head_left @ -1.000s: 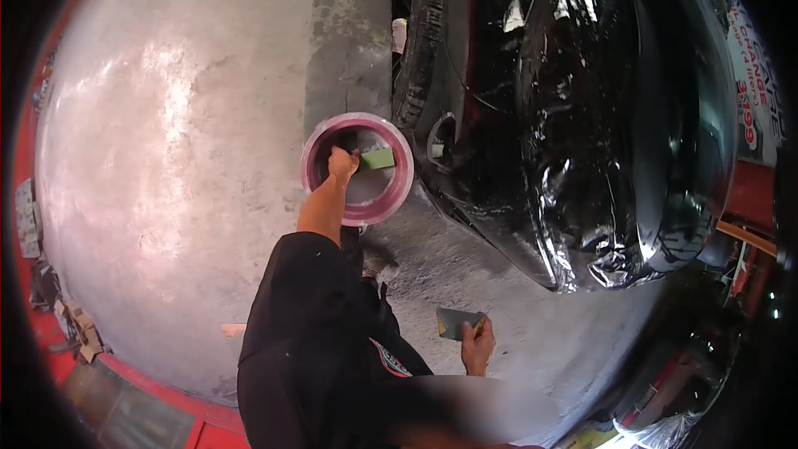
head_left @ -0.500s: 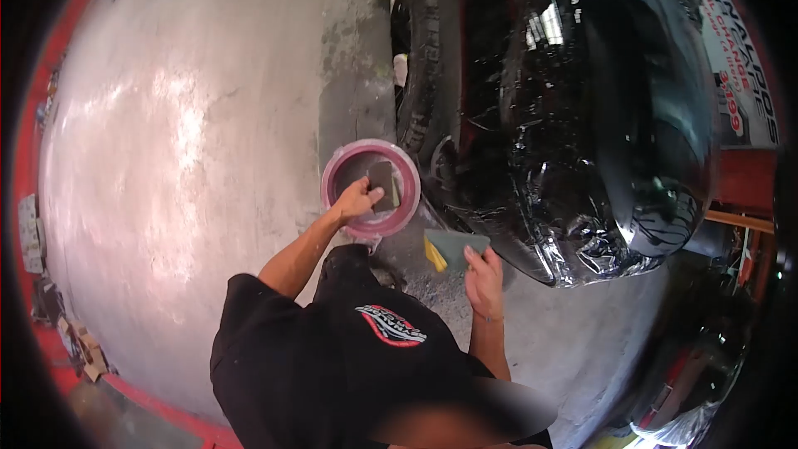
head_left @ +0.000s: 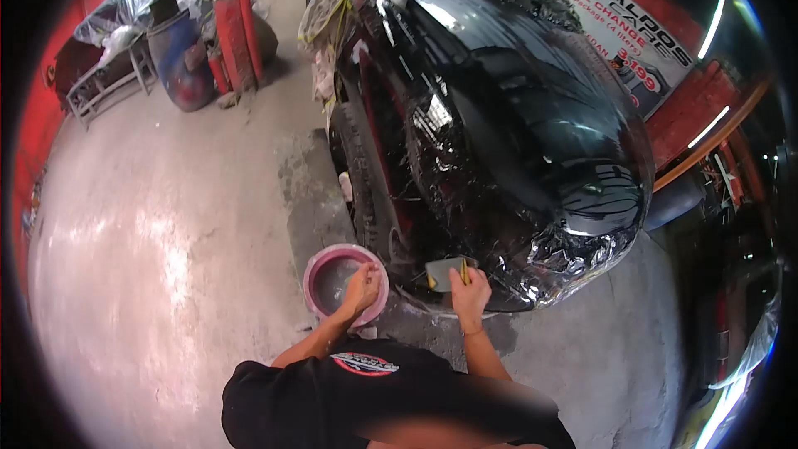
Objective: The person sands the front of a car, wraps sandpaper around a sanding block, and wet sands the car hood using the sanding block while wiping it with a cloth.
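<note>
Over the right side of a pink-rimmed tub (head_left: 312, 289) is my left hand (head_left: 362, 289), its fingers drawn together; whatever they hold is hidden. Greyish liquid (head_left: 332, 283) shows inside the tub. My right hand (head_left: 470, 293) grips a flat grey-green sheet (head_left: 442, 274), with a thin yellow piece (head_left: 464, 271) between the fingers. The sheet is in front of the lower corner of a black car (head_left: 499, 116), whose end is wrapped in shiny clear plastic (head_left: 573, 264).
The car's tyre (head_left: 357, 175) stands just beyond the tub. Further back left are a blue drum (head_left: 179, 66), red posts (head_left: 233, 41) and a metal stand (head_left: 108, 87). A printed banner (head_left: 615, 25) hangs behind the car. Another plastic-covered vehicle (head_left: 740, 308) is at the right.
The view has tilted up toward the car and workshop. The green-grey piece seen in my left hand over the tub no longer shows. My right hand has risen with its sheet to the car's corner.
</note>
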Demonstrator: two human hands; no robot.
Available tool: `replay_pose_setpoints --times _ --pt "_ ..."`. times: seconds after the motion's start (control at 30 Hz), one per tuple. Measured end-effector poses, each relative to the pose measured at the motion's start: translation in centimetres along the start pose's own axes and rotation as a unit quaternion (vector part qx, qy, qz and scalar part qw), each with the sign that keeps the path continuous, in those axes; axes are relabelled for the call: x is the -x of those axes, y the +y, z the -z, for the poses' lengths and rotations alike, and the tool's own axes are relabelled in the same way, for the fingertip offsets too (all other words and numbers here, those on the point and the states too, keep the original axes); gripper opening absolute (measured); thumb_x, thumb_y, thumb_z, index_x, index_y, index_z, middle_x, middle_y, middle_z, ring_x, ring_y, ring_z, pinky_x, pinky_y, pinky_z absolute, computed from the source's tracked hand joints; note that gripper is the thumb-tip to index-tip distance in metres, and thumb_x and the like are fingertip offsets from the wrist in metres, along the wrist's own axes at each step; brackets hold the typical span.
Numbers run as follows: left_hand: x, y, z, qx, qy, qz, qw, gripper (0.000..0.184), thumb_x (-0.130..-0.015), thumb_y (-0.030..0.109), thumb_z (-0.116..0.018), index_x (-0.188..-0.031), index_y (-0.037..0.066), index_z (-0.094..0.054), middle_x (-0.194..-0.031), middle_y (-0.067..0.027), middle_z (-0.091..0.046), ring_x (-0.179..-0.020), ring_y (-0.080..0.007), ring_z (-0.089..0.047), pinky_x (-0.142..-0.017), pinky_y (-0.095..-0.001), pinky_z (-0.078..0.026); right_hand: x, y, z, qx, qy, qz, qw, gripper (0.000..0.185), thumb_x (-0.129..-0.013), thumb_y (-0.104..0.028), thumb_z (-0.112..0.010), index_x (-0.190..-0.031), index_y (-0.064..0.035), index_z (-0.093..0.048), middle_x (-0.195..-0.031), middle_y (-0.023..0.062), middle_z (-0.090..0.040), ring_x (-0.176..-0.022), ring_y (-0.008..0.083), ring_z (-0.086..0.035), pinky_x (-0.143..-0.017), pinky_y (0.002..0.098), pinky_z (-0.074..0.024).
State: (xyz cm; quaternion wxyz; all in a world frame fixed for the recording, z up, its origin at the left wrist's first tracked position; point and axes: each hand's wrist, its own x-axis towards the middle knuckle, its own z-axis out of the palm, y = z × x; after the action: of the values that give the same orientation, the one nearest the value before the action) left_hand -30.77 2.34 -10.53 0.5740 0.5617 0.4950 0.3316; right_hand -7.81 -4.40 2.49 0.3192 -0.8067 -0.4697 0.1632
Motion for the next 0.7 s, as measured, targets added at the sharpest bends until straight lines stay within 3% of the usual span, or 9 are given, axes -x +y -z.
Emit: replay_pose_setpoints --times 0.07,0.17,0.37,0.43,0.47,0.57,0.6,0.67,0.7 --pt "0.0 1.7 0.0 -0.028 -0.016 0.028 0.999 0.049 -0.096 0.024 -0.064 -0.138 0.003 -0.051 -0.118 -0.0123 -0.066 -0.109 -0.0230 -0.065 -0.091 -0.0354 -0.052 0.9 -0.1 0.9 0.052 0.187 0.123 0.973 0.017 -0.079 -0.015 -0.076 -0.093 -0.0060 -0.073 -0.093 0.0171 -0.063 -0.085 0.0374 -0.062 -0.076 0.0429 -0.0513" --pt "2.8 8.6 -3.8 0.200 -0.163 0.047 0.965 0.053 -0.101 0.037 -0.058 -0.140 0.002 -0.048 -0.126 -0.0076 -0.062 -0.112 -0.0200 -0.063 -0.093 -0.0340 -0.051 2.8 -2.2 -0.1 0.064 0.241 0.233 0.940 0.018 -0.079 -0.013 -0.075 -0.096 -0.0052 -0.073 -0.100 0.0157 -0.062 -0.091 0.0365 -0.061 -0.078 0.0440 -0.0517" --pt "1.9 9.9 -6.4 0.341 -0.226 0.086 0.908 0.046 -0.101 0.047 -0.055 -0.129 0.010 -0.056 -0.117 -0.0030 -0.063 -0.101 -0.0143 -0.062 -0.085 -0.0306 -0.052 4.9 -3.5 -0.8 -0.019 0.078 0.241 0.967 0.042 -0.079 -0.015 -0.074 -0.119 -0.0046 -0.066 -0.114 0.0166 -0.059 -0.107 0.0374 -0.057 -0.089 0.0444 -0.0499" --pt "3.0 11.2 -5.1 0.456 -0.283 0.187 0.823 0.045 -0.100 0.049 -0.056 -0.124 0.012 -0.060 -0.109 -0.0015 -0.064 -0.095 -0.0135 -0.063 -0.079 -0.0290 -0.053 5.4 -4.6 1.6 -0.066 -0.029 0.262 0.962 0.047 -0.081 -0.019 -0.075 -0.124 -0.0033 -0.064 -0.119 0.0163 -0.059 -0.113 0.0378 -0.056 -0.092 0.0428 -0.0491" --pt "3.5 12.6 -4.2 0.437 -0.274 0.210 0.831 0.037 -0.100 0.044 -0.055 -0.120 0.013 -0.062 -0.107 -0.0018 -0.065 -0.092 -0.0136 -0.063 -0.077 -0.0285 -0.053 5.6 -4.9 2.2 -0.089 -0.046 0.269 0.958 0.045 -0.086 -0.019 -0.072 -0.127 -0.0048 -0.064 -0.120 0.0168 -0.060 -0.112 0.0359 -0.059 -0.093 0.0391 -0.0489" --pt "2.3 10.8 -4.6 0.488 -0.225 0.223 0.813 0.030 -0.102 0.035 -0.051 -0.117 0.013 -0.064 -0.105 -0.0032 -0.066 -0.092 -0.0128 -0.064 -0.075 -0.0281 -0.053 4.8 -3.2 2.1 -0.229 -0.107 0.150 0.956 0.038 -0.091 -0.015 -0.066 -0.128 -0.0053 -0.063 -0.111 0.0162 -0.063 -0.104 0.0317 -0.064 -0.090 0.0361 -0.0499" --pt "1.8 10.3 -4.8 0.483 -0.229 0.227 0.814 0.030 -0.102 0.035 -0.051 -0.117 0.013 -0.064 -0.105 -0.0032 -0.066 -0.092 -0.0128 -0.064 -0.075 -0.0281 -0.053 4.4 -2.7 1.8 -0.185 -0.059 0.184 0.964 0.045 -0.095 -0.010 -0.059 -0.139 -0.0066 -0.052 -0.109 0.0163 -0.065 -0.095 0.0270 -0.067 -0.085 0.0340 -0.0509" --pt "1.4 10.4 -5.1 0.145 -0.162 0.000 0.976 0.034 -0.100 0.027 -0.048 -0.123 0.006 -0.061 -0.106 -0.0101 -0.067 -0.099 -0.0208 -0.063 -0.086 -0.0325 -0.049 4.5 -2.5 1.1 -0.243 -0.023 0.146 0.959 0.049 -0.096 -0.007 -0.056 -0.144 -0.0061 -0.045 -0.108 0.0134 -0.066 -0.095 0.0207 -0.064 -0.084 0.0303 -0.0494" --pt "1.4 11.1 -5.3 -0.037 -0.118 -0.120 0.985 0.036 -0.099 0.023 -0.047 -0.126 0.002 -0.060 -0.107 -0.0135 -0.067 -0.103 -0.0247 -0.063 -0.091 -0.0346 -0.047 4.6 -2.5 1.0 -0.296 0.009 0.114 0.948 0.053 -0.098 -0.004 -0.052 -0.148 -0.0056 -0.037 -0.108 0.0105 -0.066 -0.095 0.0145 -0.061 -0.083 0.0266 -0.0480"
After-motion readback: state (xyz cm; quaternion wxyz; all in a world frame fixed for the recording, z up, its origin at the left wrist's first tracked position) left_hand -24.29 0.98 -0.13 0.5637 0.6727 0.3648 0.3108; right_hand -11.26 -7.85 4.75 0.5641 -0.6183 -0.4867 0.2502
